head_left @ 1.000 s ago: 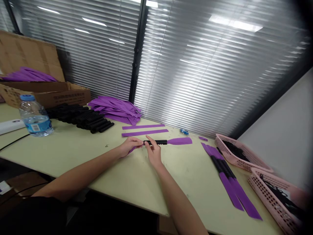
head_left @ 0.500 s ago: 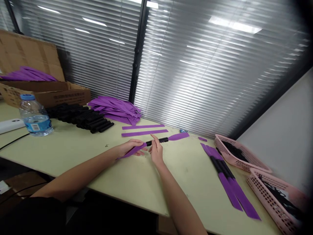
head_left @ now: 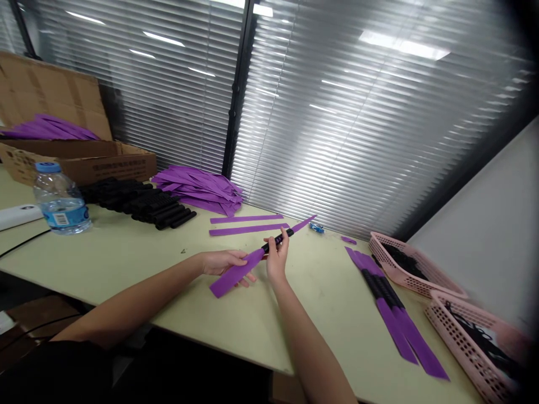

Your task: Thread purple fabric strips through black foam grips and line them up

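A purple strip [head_left: 239,273] runs through a ribbed black tube [head_left: 278,241], and both are held above the table. My left hand [head_left: 225,262] is closed on the strip's near end, thumb on top and fingers beneath. Around the tube curl the fingers of my right hand [head_left: 277,258]. The strip's far end points up to the right, seen nearly edge-on. Just behind lie two flat purple strips [head_left: 248,229]. Finished-looking pairs of purple strips with black tubes [head_left: 389,294] rest on the right.
Black tubes [head_left: 147,203] and a heap of purple strips [head_left: 202,188] lie at the back left, by a cardboard box [head_left: 122,165] and a water bottle [head_left: 63,199]. Two pink baskets [head_left: 442,289] stand along the right edge. A small blue object [head_left: 316,228] sits near the blinds.
The strip and tube have turned, the near end swinging down toward me and the far end up. My right hand has shifted slightly right and now wraps the tube.
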The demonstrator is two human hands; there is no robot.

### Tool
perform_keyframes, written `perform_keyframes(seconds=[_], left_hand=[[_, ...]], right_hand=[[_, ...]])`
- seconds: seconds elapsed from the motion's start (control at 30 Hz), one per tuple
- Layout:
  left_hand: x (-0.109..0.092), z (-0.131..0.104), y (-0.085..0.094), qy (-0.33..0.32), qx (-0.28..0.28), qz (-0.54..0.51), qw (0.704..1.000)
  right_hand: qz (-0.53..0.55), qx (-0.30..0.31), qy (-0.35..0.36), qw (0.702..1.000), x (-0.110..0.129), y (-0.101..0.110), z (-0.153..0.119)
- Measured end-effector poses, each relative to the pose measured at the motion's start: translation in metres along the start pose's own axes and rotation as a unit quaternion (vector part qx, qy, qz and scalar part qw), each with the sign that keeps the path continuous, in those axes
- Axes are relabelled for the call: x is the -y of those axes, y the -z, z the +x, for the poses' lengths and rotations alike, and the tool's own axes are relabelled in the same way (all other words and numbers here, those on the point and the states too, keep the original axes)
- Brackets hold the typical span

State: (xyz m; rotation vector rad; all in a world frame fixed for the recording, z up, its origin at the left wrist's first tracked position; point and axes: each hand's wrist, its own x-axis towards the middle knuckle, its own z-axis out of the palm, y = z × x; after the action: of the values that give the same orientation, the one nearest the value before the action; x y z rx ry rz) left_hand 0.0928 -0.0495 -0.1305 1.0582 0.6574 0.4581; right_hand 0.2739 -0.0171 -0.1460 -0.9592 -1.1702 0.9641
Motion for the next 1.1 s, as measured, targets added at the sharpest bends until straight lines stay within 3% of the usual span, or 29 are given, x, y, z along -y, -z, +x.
perform_keyframes(seconds=[0.17, 0.3, 0.47, 0.6, 0.7, 0.87, 1.1], left_hand=[[0.002, 0.001, 0.001, 0.010, 0.006, 0.038, 0.999], [0.004, 0.008, 0.004, -0.062, -0.094, 0.044, 0.993], [0.003, 0.015, 0.016, -0.159, -0.229, -0.004, 0.960], [0.003, 0.018, 0.026, -0.202, -0.239, -0.052, 0.948], [0.002, 0.019, 0.027, -0.210, -0.248, -0.088, 0.942], [0.000, 0.018, 0.027, -0.237, -0.274, -0.133, 0.923], [0.000, 0.020, 0.029, -0.259, -0.301, -0.122, 0.910]], right_hand=[[0.039, -0.019, -0.028, 0.999, -0.006, 0.004, 0.008], [0.054, 0.012, -0.027, 0.998, -0.011, 0.002, 0.010], [0.027, 0.146, -0.072, 0.986, -0.016, -0.007, 0.001], [0.021, 0.292, -0.120, 0.949, -0.017, -0.013, -0.010], [0.026, 0.362, -0.172, 0.916, -0.014, -0.015, -0.016], [0.057, 0.370, -0.187, 0.908, -0.003, -0.013, -0.016], [0.018, 0.388, -0.189, 0.902, -0.001, -0.011, -0.016]])
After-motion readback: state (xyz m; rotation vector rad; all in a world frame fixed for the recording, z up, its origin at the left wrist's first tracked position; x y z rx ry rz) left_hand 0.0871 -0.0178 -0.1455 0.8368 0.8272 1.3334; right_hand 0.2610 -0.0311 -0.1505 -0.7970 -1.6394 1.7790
